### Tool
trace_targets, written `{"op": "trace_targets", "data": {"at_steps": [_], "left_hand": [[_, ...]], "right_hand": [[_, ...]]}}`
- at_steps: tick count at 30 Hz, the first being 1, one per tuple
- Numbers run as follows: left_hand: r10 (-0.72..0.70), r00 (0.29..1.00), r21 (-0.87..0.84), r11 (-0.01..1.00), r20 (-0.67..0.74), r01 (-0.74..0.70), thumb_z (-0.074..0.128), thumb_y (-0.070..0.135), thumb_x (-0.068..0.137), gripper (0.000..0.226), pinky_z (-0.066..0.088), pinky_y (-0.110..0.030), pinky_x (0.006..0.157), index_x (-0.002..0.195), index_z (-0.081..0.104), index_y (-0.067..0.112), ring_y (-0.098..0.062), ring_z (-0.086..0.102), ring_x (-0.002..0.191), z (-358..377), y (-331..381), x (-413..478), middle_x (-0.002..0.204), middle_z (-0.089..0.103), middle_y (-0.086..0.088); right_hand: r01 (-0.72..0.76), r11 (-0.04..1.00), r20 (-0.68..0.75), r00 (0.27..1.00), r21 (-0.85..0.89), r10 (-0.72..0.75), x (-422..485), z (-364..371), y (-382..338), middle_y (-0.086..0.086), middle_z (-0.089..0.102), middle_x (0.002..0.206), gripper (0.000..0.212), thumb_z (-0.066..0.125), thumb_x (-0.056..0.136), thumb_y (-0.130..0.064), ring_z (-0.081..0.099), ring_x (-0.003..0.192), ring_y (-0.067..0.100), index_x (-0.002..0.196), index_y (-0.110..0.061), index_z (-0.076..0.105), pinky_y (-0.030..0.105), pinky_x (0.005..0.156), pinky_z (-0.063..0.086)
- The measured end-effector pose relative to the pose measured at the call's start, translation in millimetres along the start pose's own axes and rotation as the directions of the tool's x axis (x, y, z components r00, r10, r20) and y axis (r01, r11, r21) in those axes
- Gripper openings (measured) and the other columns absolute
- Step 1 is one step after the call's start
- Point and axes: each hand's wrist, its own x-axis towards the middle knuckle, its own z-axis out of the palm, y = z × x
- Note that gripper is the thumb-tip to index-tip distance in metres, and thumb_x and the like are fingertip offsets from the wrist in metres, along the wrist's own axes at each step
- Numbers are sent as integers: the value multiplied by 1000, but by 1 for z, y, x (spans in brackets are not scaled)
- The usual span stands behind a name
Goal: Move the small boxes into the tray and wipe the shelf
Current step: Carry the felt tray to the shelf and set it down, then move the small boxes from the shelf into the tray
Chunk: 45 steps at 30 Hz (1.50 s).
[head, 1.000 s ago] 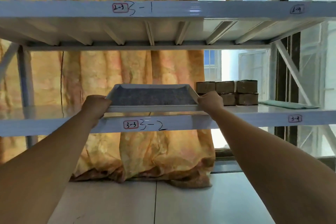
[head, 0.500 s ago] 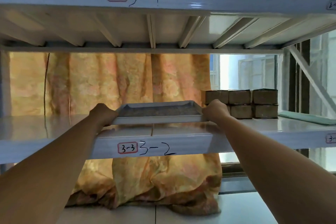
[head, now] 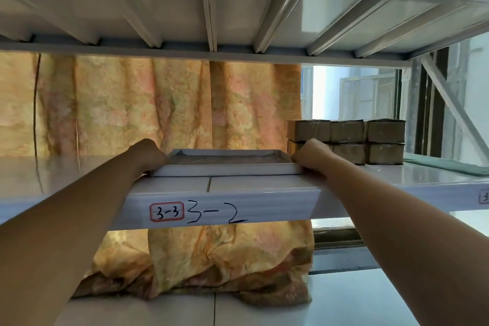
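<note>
A shallow white tray (head: 227, 169) with a dark grey inside lies flat on the white metal shelf (head: 262, 185), near its front edge. My left hand (head: 146, 155) grips the tray's left end and my right hand (head: 311, 155) grips its right end. Right of the tray, several small brown boxes (head: 346, 140) stand in two stacked rows on the same shelf. My right hand is just in front of the leftmost boxes and hides part of the lower one.
A green cloth (head: 447, 164) lies on the shelf right of the boxes. Another shelf (head: 238, 8) hangs close above. A yellow flowered curtain (head: 158, 103) hangs behind, and a diagonal brace (head: 449, 103) crosses at the right. The shelf's left part (head: 66, 172) is bare.
The tray went from tilted above the shelf edge to lying flat on the shelf, slightly further in. Both hands stayed on its ends. The camera has moved closer and lower.
</note>
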Motion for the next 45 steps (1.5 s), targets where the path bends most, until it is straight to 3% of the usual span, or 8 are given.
{"op": "trace_targets", "data": {"at_steps": [5, 17, 22, 24, 27, 32, 37, 45], "left_hand": [[-10, 999, 48, 999, 34, 8, 61, 2, 82, 29, 24, -27, 50, 59, 43, 2, -20, 36, 59, 2, 3, 0, 66, 41, -12], [-42, 997, 138, 990, 68, 32, 64, 6, 83, 19, 34, -28, 55, 69, 50, 3, -24, 44, 65, 2, 15, 0, 74, 45, -13], [182, 979, 161, 973, -90, -166, 61, 27, 79, 14, 41, -30, 73, 72, 53, 18, -26, 52, 84, 7, 28, -9, 73, 50, -1], [253, 962, 132, 962, -100, -239, 57, 27, 83, 24, 43, -32, 81, 100, 66, 13, -31, 57, 100, 11, 38, -13, 104, 65, -9], [325, 939, 86, 945, -110, -317, 53, 21, 90, 37, 42, -32, 92, 125, 58, 9, -30, 53, 120, 21, 54, -18, 134, 56, -13], [411, 906, 36, 912, -104, -409, 53, 21, 89, 34, 40, -27, 78, 120, 61, 11, -26, 58, 102, 38, 80, -20, 126, 61, -11], [478, 873, 7, 877, -99, -480, 52, 22, 88, 33, 46, -30, 81, 118, 61, 11, -29, 59, 105, 51, 121, -30, 119, 64, -11], [580, 803, -48, 806, -135, -590, 52, 25, 91, 31, 41, -28, 80, 116, 62, 12, -25, 56, 106, 80, 206, -50, 122, 62, -9]], "right_hand": [[17, 1000, 46, 999, -9, -17, 3, -1, 3, 6, 52, 65, 23, 59, 84, -25, 53, 65, 22, 70, -9, 49, 27, 54, 40], [37, 999, 87, 996, -38, -34, 7, -2, 5, 5, 52, 63, 23, 53, 81, -17, 48, 55, 18, 59, -12, 49, 26, 51, 37], [93, 993, -134, 988, 77, -82, 6, -4, 12, 6, 66, 81, 24, 53, 76, -32, 63, 76, 25, 82, -10, 63, 28, 61, 43], [94, 990, -189, 979, 101, -74, 7, -5, 14, 7, 66, 78, 21, 52, 78, -25, 63, 72, 25, 77, -8, 64, 27, 62, 43], [88, 990, -214, 975, 112, -62, 6, -4, 13, 8, 66, 75, 22, 51, 80, -22, 63, 71, 26, 76, -5, 66, 27, 62, 44], [112, 986, -260, 963, 121, -78, 6, -5, 12, 6, 61, 67, 20, 50, 81, -19, 59, 65, 25, 69, -8, 61, 28, 60, 43], [208, 977, -327, 927, 42, -183, 6, -16, 5, 5, 58, 65, 23, 49, 85, -22, 58, 63, 24, 68, -10, 59, 29, 60, 45], [371, 924, -515, 777, -93, -363, 32, -74, 19, 3, 65, 103, 31, 47, 89, -20, 62, 92, 24, 119, -21, 56, 31, 73, 46]]}}
